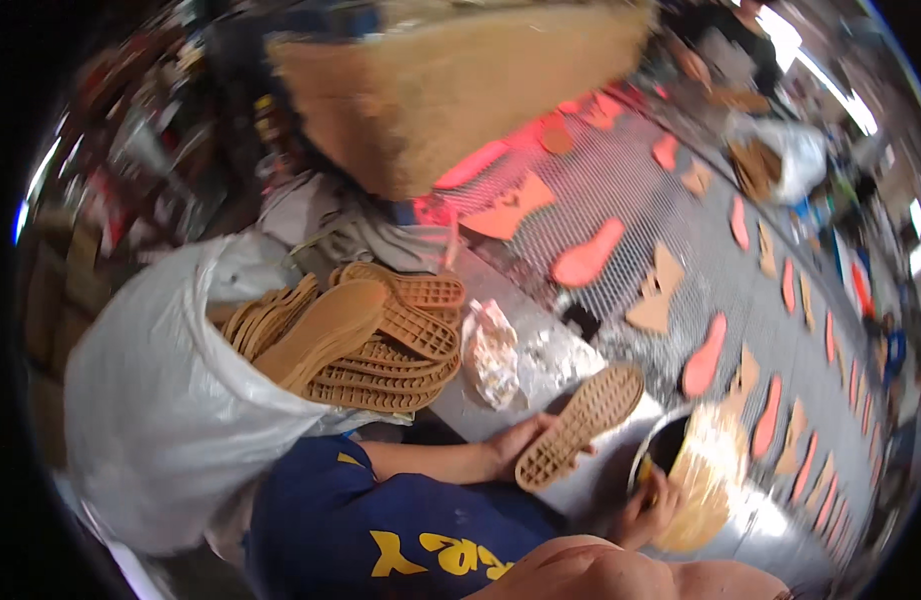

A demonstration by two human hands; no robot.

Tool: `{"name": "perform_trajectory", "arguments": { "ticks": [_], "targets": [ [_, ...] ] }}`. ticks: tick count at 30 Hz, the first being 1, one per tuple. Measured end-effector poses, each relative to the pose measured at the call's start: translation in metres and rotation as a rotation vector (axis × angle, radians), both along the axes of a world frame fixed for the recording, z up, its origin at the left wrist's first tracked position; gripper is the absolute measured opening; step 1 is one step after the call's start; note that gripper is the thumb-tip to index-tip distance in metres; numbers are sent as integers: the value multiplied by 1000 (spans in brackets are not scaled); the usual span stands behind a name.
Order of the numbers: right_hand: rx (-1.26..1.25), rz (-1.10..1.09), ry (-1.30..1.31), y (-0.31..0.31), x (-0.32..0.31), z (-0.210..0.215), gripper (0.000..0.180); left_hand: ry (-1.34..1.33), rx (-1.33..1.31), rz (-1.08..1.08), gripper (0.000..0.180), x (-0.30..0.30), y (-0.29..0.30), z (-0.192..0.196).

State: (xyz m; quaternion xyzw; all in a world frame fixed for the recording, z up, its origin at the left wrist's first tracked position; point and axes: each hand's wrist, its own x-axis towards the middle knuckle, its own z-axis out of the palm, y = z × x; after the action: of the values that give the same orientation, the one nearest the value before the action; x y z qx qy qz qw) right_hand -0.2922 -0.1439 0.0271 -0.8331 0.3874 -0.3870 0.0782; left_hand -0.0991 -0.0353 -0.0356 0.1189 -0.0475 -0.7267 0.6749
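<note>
While the left grip (526,445) has hold of a tan sole (586,422), waffle side facing up, the right grip (653,510) is pinched round some yellow thing (647,470) I can't really make out, right by the pot (671,438), with a white sack (161,390) of soles (326,330) off left of both grips, mesh belt (671,215) out past them

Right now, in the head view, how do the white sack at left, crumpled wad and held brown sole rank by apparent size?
White sack at left, largest
Brown sole in the left hand
Crumpled wad, shorter than the sole
</note>
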Motion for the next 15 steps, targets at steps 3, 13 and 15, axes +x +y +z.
{"name": "perform_trajectory", "arguments": {
  "ticks": [3,13,15],
  "targets": [
    [32,-48,-59,6,8,9,14,-6,21,32,61,3,3,4],
    [40,-69,-321,-1,8,7,9,-31,-28,78,61,1,-3,9],
    [86,-111,-347,2,8,11,7,-9,-45,74,61,2,-5,2]
  ]
}}
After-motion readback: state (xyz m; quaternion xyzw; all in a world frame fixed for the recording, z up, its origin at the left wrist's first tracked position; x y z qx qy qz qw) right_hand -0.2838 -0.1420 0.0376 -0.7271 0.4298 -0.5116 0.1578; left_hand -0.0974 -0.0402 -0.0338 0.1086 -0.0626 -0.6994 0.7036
